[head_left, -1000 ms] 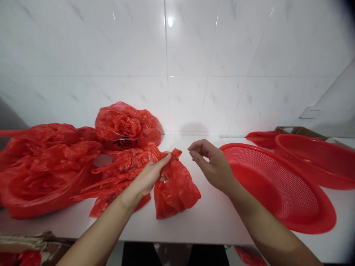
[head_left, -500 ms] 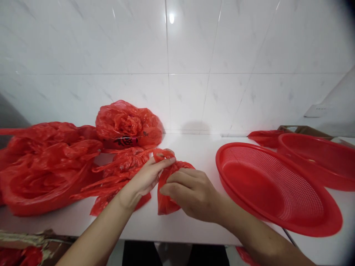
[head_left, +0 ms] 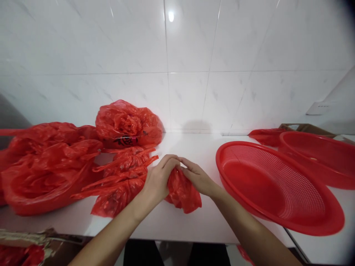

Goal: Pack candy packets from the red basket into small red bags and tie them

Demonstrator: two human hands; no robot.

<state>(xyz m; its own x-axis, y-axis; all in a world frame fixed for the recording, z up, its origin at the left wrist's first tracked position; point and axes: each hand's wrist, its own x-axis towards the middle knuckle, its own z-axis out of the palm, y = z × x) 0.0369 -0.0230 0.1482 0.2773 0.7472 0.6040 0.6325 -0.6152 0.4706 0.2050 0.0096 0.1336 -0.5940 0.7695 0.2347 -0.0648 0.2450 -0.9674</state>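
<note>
A small red plastic bag [head_left: 184, 192] hangs down between my two hands at the middle of the white table [head_left: 191, 231]. My left hand [head_left: 161, 175] is closed around the bag's gathered top, its fingers curled. From the other side my right hand [head_left: 196, 176] pinches the same gathered top, fingertips meeting those of my left hand. The bag's neck is hidden inside my fingers. Just left of my left hand lie several filled red plastic bags [head_left: 118, 197] with twisted handles stretched out.
A large red basin wrapped in plastic bags [head_left: 41, 199] stands at left. Behind is a bulging red bag with black print [head_left: 129, 125]. At right sit a red perforated basket [head_left: 255, 188] and another red basin [head_left: 318, 173]. An open cardboard box [head_left: 52, 247] is at lower left.
My right hand has moved up from the bag's side to its top. My left hand has turned and closed over the neck, and the bag has swung slightly right.
</note>
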